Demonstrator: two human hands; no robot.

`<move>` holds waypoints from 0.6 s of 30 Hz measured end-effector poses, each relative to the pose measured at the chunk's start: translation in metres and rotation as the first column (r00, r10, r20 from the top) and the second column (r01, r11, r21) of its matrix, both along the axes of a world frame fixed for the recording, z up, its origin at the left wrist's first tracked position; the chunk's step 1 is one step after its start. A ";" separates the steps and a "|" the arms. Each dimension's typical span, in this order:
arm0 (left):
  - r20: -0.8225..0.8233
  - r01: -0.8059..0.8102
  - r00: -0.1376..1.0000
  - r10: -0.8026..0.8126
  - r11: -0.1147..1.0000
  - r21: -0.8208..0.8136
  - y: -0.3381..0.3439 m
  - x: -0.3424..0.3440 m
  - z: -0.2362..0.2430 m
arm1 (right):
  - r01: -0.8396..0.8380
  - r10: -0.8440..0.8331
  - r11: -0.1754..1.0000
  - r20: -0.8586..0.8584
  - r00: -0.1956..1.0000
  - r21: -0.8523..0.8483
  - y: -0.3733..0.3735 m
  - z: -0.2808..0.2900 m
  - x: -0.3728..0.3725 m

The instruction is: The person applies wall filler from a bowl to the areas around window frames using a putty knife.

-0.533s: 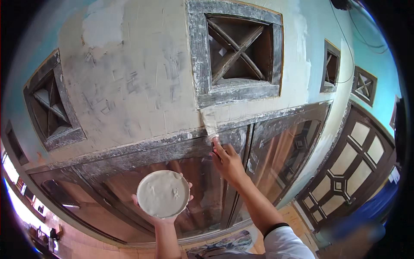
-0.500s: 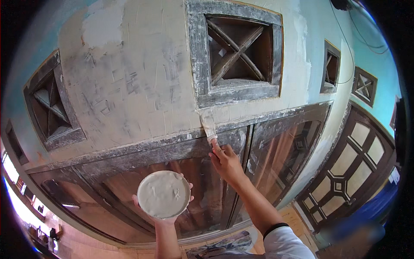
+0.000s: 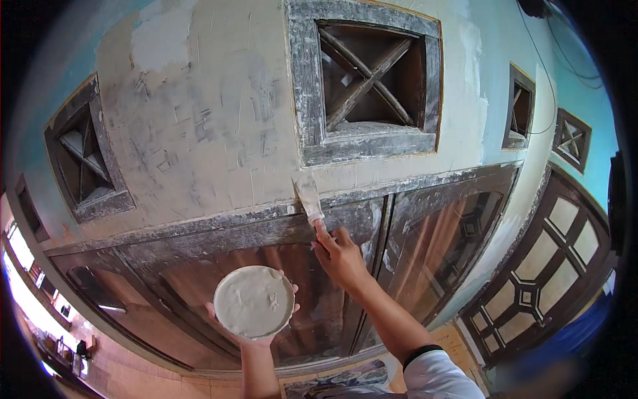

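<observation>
Far left, at nine o'clock, a small vent (image 3: 90, 149) with crossed bars sits in the wall (image 3: 226, 126). The wall is pale and patchy, with dark marks.

Low in the middle, near seven o'clock, the left hand (image 3: 256, 342) cups a round tub (image 3: 282, 328) from below. Its thumb is on the tub's left side and its fingertips wrap around the right side. They are spread wide, with the tub between them. The tub's open top faces up, and it is full of pale paste (image 3: 249, 299).

Up from the tub, toward one o'clock, is the scraper (image 3: 308, 196), well apart from it. Its long way runs from the fingers up to eleven o'clock. Paste is smeared on it. Its tip seems to touch the wall, just above the dark beam (image 3: 252, 231). I cannot tell how hard it presses.

The right hand (image 3: 340, 256) has its fingers closed around the scraper's low end, with one finger stretched along it. This hand is nearer the wall patch. From its fingers, the tub lies between seven and eight o'clock.

Above, toward one o'clock, is the big vent (image 3: 372, 78). Far right, near four o'clock, stands a brown door (image 3: 526, 294).
</observation>
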State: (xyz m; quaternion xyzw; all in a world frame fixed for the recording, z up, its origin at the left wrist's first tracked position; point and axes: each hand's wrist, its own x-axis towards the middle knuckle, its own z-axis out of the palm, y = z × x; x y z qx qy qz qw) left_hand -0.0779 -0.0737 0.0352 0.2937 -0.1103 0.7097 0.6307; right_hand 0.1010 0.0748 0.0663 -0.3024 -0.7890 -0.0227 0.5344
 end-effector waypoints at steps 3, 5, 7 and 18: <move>-0.012 -0.010 1.000 0.010 1.000 -0.005 -0.002 -0.001 -0.002 | 0.072 -0.077 0.994 0.062 0.995 0.082 0.002 -0.036 0.004; -0.041 -0.041 0.998 0.041 0.999 -0.018 -0.002 0.000 -0.005 | 0.009 -0.012 0.999 0.054 0.998 0.048 -0.001 -0.054 0.013; -0.032 -0.034 0.999 0.033 0.999 -0.022 -0.002 0.001 -0.007 | -0.098 0.098 0.994 0.011 0.995 0.050 -0.001 -0.060 0.020; -0.028 0.028 0.999 -0.028 1.000 -0.002 0.001 0.021 -0.006 | 0.030 -0.031 0.998 0.019 0.999 0.060 0.011 -0.057 0.032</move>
